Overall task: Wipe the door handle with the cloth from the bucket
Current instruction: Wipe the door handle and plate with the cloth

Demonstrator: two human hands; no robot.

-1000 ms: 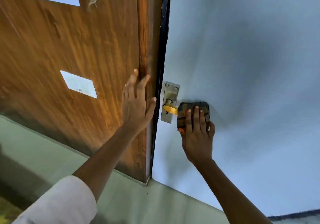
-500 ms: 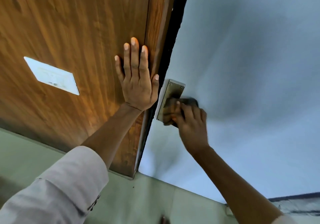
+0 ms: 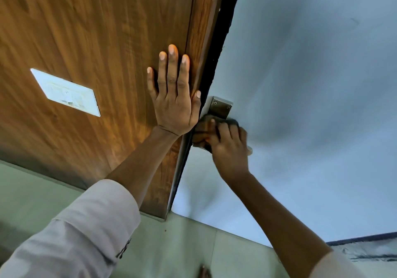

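My right hand (image 3: 228, 148) grips a dark cloth (image 3: 203, 127) and presses it over the door handle, which the cloth hides. Only the top of the handle's metal backplate (image 3: 221, 106), with two screws, shows above the cloth on the pale grey door (image 3: 311, 105). My left hand (image 3: 174, 97) lies flat with fingers spread on the brown wooden panel (image 3: 96, 41), right beside the black door edge (image 3: 217, 52). No bucket is in view.
A white rectangular plate (image 3: 65, 91) is fixed on the wooden panel to the left. Pale green floor tiles (image 3: 182, 245) lie below. A dark strip (image 3: 365, 240) runs along the door's bottom at the lower right.
The right hand slid the cloth leftward along the handle onto the backplate, then lower over it. The left hand went from angled to flat on the wood. The view moved closer.
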